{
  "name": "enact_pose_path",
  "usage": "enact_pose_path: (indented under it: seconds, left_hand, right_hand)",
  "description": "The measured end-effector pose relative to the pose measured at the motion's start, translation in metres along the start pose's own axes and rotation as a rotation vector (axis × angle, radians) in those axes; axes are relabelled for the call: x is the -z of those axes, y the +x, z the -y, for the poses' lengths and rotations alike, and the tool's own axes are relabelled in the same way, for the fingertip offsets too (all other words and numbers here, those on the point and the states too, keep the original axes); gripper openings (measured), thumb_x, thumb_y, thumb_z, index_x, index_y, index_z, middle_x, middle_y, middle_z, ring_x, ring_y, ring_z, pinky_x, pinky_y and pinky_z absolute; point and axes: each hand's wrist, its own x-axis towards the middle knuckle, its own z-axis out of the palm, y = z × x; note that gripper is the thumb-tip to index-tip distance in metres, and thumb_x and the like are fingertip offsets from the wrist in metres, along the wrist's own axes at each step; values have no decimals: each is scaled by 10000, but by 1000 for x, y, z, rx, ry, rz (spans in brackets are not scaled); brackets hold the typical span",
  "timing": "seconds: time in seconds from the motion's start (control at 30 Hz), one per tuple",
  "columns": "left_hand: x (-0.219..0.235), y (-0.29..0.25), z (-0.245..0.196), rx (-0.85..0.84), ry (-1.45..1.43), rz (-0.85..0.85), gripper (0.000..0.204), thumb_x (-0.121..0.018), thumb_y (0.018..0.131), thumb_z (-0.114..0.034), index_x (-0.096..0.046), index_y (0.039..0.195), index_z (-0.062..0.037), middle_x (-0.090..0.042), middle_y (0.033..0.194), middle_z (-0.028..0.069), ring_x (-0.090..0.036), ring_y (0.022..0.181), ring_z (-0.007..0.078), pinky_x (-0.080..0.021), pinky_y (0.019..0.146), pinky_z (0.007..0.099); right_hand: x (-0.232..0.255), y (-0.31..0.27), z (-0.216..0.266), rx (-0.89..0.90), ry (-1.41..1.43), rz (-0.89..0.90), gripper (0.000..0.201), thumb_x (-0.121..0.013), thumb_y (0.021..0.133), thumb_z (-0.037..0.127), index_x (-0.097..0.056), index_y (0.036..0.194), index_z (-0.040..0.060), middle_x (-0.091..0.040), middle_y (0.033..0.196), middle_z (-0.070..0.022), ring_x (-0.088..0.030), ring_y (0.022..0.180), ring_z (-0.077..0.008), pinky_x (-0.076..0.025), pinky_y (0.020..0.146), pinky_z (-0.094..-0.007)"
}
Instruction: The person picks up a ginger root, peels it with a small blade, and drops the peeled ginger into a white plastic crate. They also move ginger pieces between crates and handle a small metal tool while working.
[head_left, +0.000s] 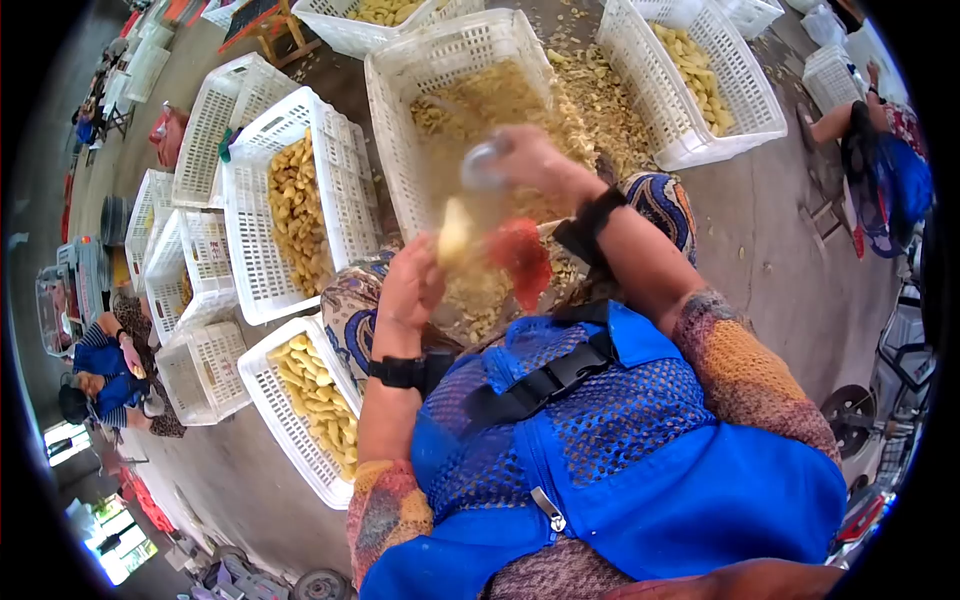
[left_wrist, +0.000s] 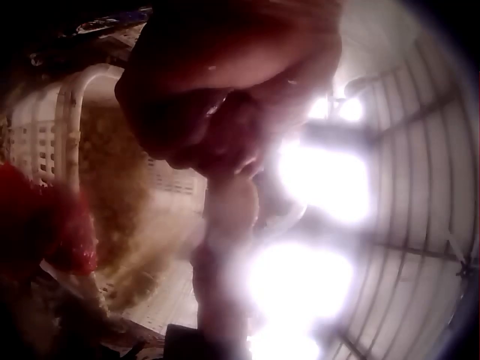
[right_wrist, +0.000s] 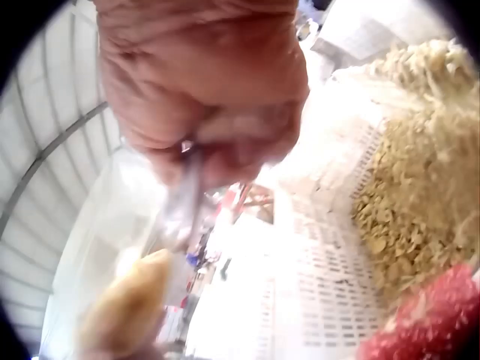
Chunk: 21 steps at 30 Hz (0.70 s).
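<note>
My left hand (head_left: pixel 412 285) grips a pale yellow peeled root piece (head_left: pixel 455 232), whose free end points up. My right hand (head_left: pixel 540 160) holds a silvery metal tool (head_left: pixel 482 165), blurred in the head view. In the right wrist view the narrow metal tool (right_wrist: pixel 182 206) reaches down from the curled fingers, its end right by the tip of the yellow piece (right_wrist: pixel 131 300). Both hands are above a white plastic crate (head_left: pixel 385 120) with peelings inside. A red cloth-like thing (head_left: pixel 520 262) lies at the crate's near side, below the hands.
Left of me stands a crate of brown knobby roots (head_left: pixel 300 215); nearer is a crate of yellow peeled pieces (head_left: pixel 315 395). Another crate of yellow pieces (head_left: pixel 695 80) stands at the right, beside scattered peelings (head_left: pixel 600 105). Other people in blue sit at both sides.
</note>
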Motion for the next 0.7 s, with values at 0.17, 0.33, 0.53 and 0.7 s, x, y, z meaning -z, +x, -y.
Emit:
enact_pose_path:
  seconds: [0.17, 0.33, 0.53, 0.7]
  left_hand:
    - [8, 1, 0, -30, -38, 13, 291, -504, 921, -132, -541, 1169, 15, -611, 747, 58, -409, 419, 43, -298, 350, 163]
    - [-1, -3, -3, -23, -43, 33, 268, -489, 939, -180, -537, 1139, -9, -588, 713, 32, -395, 417, 38, -285, 347, 159]
    - [1, 3, -1, -7, -378, 109, 223, -424, 978, -244, -502, 1086, -65, -424, 574, -36, -323, 394, 36, -252, 326, 173]
    - [0, 1, 3, 20, -345, 143, 234, -417, 977, -230, -508, 1134, -82, -429, 592, -28, -318, 391, 39, -241, 320, 178]
  right_hand:
    - [11, -3, 20, -9, -48, 167, 322, -760, 729, 209, -636, 939, 0, -651, 792, -89, -607, 656, -141, -484, 568, -256]
    - [11, -11, 26, -30, 103, -8, 254, -715, 763, 181, -632, 921, 0, -626, 759, -49, -570, 623, -116, -461, 530, -252]
    - [-7, -13, 9, 89, 178, 84, 229, -721, 784, 132, -626, 945, 0, -635, 775, -39, -581, 651, -104, -488, 566, -256]
    - [-8, -9, 2, 193, 51, 155, 237, -705, 802, 152, -622, 967, 4, -650, 795, -59, -618, 685, -122, -502, 561, -255]
